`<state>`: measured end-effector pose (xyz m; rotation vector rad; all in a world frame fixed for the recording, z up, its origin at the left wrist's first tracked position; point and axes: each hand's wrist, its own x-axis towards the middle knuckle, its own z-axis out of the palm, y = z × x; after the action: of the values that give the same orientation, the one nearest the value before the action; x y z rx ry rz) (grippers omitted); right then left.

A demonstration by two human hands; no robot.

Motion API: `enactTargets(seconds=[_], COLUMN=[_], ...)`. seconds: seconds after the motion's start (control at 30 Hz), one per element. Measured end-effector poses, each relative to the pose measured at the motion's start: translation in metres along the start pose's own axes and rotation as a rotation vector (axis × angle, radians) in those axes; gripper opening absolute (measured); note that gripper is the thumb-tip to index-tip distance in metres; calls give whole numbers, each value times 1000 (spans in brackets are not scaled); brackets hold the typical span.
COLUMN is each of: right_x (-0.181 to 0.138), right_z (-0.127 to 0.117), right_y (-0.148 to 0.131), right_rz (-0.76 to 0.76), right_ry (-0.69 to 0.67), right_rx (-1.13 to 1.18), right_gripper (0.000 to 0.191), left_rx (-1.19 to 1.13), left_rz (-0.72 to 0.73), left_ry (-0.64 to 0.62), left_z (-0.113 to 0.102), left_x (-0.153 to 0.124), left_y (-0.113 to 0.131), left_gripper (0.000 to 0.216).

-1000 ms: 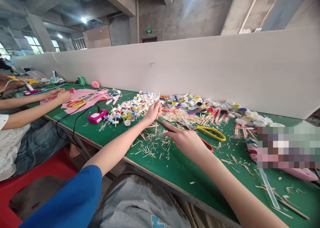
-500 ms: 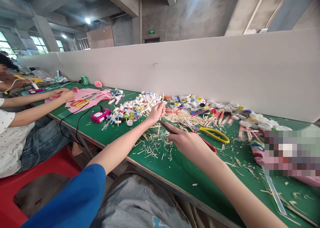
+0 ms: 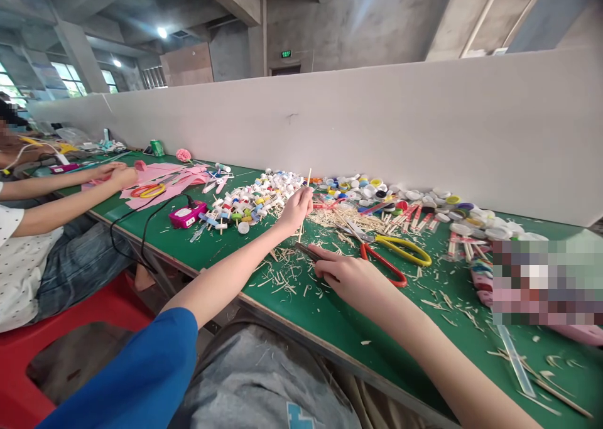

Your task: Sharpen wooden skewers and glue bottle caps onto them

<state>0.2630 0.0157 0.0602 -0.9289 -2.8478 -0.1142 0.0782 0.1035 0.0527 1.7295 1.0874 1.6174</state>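
Observation:
My left hand [image 3: 296, 211] is closed around a thin wooden stick [image 3: 300, 233], whose pale ends stick out above and below the fist. My right hand [image 3: 347, 273] grips a dark, narrow knife [image 3: 306, 250], the index finger stretched along it. The knife's tip lies just below the stick's lower end; whether they touch I cannot tell. Curled wood shavings [image 3: 282, 277] are scattered under both hands. Scissors with red handles [image 3: 385, 266] and scissors with yellow handles [image 3: 403, 250] lie just beyond my right hand.
Behind my left hand is a heap of bottle caps on sticks [image 3: 254, 201]. Loose caps [image 3: 480, 222] and thin sticks [image 3: 342, 218] spread rightward along a white partition [image 3: 377, 121]. A magenta box [image 3: 187, 215] with a black cable stands left. A co-worker's hands [image 3: 117, 174] handle pink sheets.
My right hand has drawn the knife slightly down, away from my left fist. More of the stick now shows above and below the left hand. The view has shifted a little.

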Motion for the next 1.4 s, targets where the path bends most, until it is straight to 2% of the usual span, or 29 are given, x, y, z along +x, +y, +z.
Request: enactTargets(seconds=[0.17,0.27,0.4,0.53,0.63,0.87,1.17,1.4], right_x=[0,1,1,4,5,7,6,5], right_z=[-4,-6,-3,1,1,-2,-7,-9], right_y=[0,3,5,2,-1,-1,2,-2], right_rz=[21,13,4,-29,-24,34,36,63], right_ry=[16,85,190,183,184,141,87,43], right_rx=[38,17,-202,-399,-440,-375,-202,-187], right_gripper=[31,30,32,32,35,28,33,33], left_rx=[0,0,2,1,14,26,37,60], left_rz=[45,51,55,49,54,38,50,57], left_ry=[-17,-8,-9,-12,6,7,-21,-13], left_z=[1,-2,-3,-2,-2,-3,-4,-4], left_x=[0,1,1,0,0,-1,-1,-1], left_y=[0,-3,-4,0,2,2,2,3], left_gripper=[41,41,40,41,40,40,42,42])
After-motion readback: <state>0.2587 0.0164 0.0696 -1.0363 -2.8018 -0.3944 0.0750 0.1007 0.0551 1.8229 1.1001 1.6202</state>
